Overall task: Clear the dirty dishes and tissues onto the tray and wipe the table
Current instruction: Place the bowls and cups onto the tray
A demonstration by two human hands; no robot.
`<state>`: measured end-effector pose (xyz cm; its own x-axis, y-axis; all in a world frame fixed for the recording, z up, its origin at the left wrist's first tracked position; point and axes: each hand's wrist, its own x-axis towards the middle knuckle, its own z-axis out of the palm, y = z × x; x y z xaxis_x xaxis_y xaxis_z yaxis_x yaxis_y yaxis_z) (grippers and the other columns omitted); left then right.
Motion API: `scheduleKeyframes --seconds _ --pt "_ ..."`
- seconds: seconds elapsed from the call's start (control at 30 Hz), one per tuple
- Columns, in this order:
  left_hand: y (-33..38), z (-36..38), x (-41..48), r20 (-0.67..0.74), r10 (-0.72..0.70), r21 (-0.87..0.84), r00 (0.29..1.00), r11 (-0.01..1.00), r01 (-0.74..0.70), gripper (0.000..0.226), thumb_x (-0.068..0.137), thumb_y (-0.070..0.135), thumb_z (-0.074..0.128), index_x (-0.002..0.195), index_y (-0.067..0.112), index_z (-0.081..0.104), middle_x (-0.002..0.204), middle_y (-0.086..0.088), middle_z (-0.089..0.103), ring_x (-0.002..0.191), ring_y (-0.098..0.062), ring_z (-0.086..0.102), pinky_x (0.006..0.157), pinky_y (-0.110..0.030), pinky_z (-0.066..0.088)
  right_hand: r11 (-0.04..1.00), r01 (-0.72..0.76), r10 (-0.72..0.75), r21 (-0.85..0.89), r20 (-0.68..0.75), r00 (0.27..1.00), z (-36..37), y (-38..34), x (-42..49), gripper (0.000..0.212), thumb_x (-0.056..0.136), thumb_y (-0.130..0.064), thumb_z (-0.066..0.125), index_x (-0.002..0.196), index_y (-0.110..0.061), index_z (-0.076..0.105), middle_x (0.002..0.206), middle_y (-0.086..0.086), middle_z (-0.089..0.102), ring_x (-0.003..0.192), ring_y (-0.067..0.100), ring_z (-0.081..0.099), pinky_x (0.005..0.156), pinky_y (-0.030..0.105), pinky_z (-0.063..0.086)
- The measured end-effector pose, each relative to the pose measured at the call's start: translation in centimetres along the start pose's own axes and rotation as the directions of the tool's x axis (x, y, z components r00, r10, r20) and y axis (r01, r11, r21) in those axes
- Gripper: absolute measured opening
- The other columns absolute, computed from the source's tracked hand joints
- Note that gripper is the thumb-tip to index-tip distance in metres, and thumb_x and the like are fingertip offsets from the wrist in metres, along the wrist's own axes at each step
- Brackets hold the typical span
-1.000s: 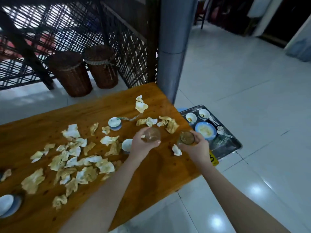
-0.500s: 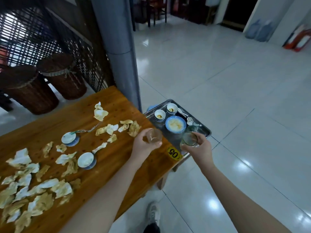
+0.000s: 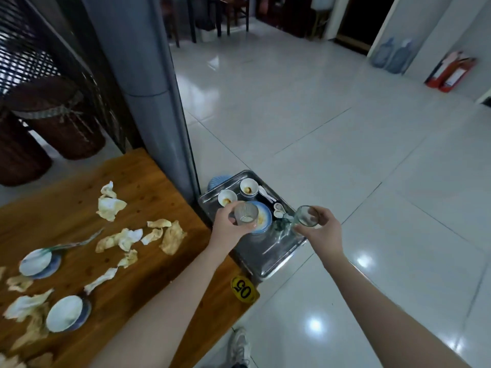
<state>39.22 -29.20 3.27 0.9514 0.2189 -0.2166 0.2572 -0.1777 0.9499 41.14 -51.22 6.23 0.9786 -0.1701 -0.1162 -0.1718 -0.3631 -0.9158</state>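
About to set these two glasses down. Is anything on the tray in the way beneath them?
Yes. The ribbed glass in the left hand appears to hang over the dirty blue-rimmed plate. The clear glass in the right hand is near the spoons. The tray looks bare at its near end.

Room fixtures around a glossy white tile floor [image 3: 318, 128].
A grey pillar [image 3: 148, 102] stands beside a dark lattice screen [image 3: 24, 62], with two brown wicker baskets [image 3: 66, 123] at the screen's foot. Across the room, two water bottles [image 3: 393, 55] stand near red fire extinguishers [image 3: 451, 73].
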Motion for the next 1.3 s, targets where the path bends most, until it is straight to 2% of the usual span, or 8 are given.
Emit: scheduleKeyframes --seconds 0.2,0.3,0.43,0.53,0.67,0.83,1.0,1.3 --pt "1.5 1.2 6.1 -0.01 0.006 -0.043 1.0 0.999 -0.007 0.056 0.066 0.016 0.086 0.112 0.032 0.059 0.115 0.004 0.06 0.106 -0.016 0.059 0.088 -0.034 0.054 0.999 0.031 -0.032 -0.017 -0.026 0.999 0.1 -1.3 5.9 0.055 0.063 -0.004 0.084 0.106 -0.022 0.055 0.093 -0.013 0.058 0.085 0.001 0.055 0.075 0.012 0.043" --pt "2.4 2.1 7.8 -0.007 -0.015 -0.051 1.0 0.999 0.015 0.058 0.069 0.012 0.085 0.119 0.025 0.058 0.114 0.007 0.06 0.104 -0.008 0.057 0.078 -0.02 0.053 0.999 0.032 -0.032 -0.011 -0.022 0.999 -0.1 -0.9 8.0 0.055 0.063 -0.003 0.083 0.106 -0.023 0.055 0.094 -0.012 0.058 0.085 -0.001 0.054 0.069 0.004 0.039" --pt "2.8 3.5 9.6 0.009 -0.01 -0.056 1.0 0.998 0.011 0.056 0.069 0.01 0.084 0.117 0.022 0.059 0.113 0.005 0.062 0.104 -0.008 0.058 0.078 -0.02 0.055 1.0 0.007 -0.008 -0.008 -0.02 1.0 -0.4 0.4 10.8 0.054 0.062 -0.003 0.084 0.104 -0.023 0.056 0.093 -0.01 0.058 0.09 0.012 0.055 0.079 0.027 0.049" --pt "2.8 4.6 10.7 -0.015 -0.05 -0.07 0.999 0.996 0.049 0.054 0.069 0.009 0.084 0.114 0.024 0.059 0.113 0.005 0.062 0.104 -0.009 0.058 0.076 -0.019 0.053 1.0 0.006 -0.006 -0.02 0.009 1.0 -0.5 1.3 13.3 0.054 0.062 -0.004 0.084 0.104 -0.023 0.055 0.091 -0.013 0.056 0.09 0.013 0.055 0.08 0.029 0.049" --pt "2.3 6.8 12.0 -0.11 -0.083 -0.108 0.99 0.992 0.071 0.052 0.066 0.007 0.086 0.104 0.032 0.06 0.111 0.002 0.063 0.104 -0.015 0.06 0.082 -0.027 0.055 0.999 0.015 -0.011 -0.034 0.108 0.994 -0.4 2.5 17.1 0.057 0.061 -0.008 0.086 0.11 -0.018 0.057 0.099 -0.003 0.06 0.09 0.012 0.056 0.071 0.016 0.044" --pt "1.6 11.1 13.5 -0.232 -0.205 -0.189 0.951 0.969 0.162 0.055 0.064 0.006 0.087 0.099 0.04 0.059 0.113 -0.001 0.062 0.104 -0.02 0.061 0.088 -0.036 0.054 0.998 0.055 -0.045 -0.023 0.304 0.952 -1.1 3.8 22.2 0.055 0.063 -0.006 0.085 0.107 -0.021 0.057 0.091 -0.014 0.058 0.081 -0.002 0.055 0.061 0.007 0.044" --pt "0.1 17.0 14.1 -0.27 -0.294 -0.255 0.917 0.94 0.227 0.053 0.068 -0.006 0.081 0.111 0.017 0.061 0.107 0.001 0.06 0.086 -0.006 0.061 0.065 -0.009 0.047 0.986 0.155 -0.107 -0.064 0.474 0.874 -2.6 7.0 27.0 0.052 0.061 0.0 0.083 0.101 -0.023 0.06 0.095 -0.013 0.062 0.084 -0.001 0.059 0.068 0.012 0.048" --pt "-5.3 22.8 14.1 -0.289 -0.436 -0.329 0.853 0.881 0.339 0.059 0.067 -0.009 0.08 0.114 0.019 0.06 0.101 0.003 0.062 0.083 -0.005 0.06 0.06 -0.01 0.049 0.98 0.134 -0.02 -0.147 0.6 0.8 -2.6 14.6 30.2 0.057 0.059 0.0 0.085 0.107 -0.02 0.062 0.103 -0.003 0.065 0.094 0.013 0.062 0.076 0.021 0.055"
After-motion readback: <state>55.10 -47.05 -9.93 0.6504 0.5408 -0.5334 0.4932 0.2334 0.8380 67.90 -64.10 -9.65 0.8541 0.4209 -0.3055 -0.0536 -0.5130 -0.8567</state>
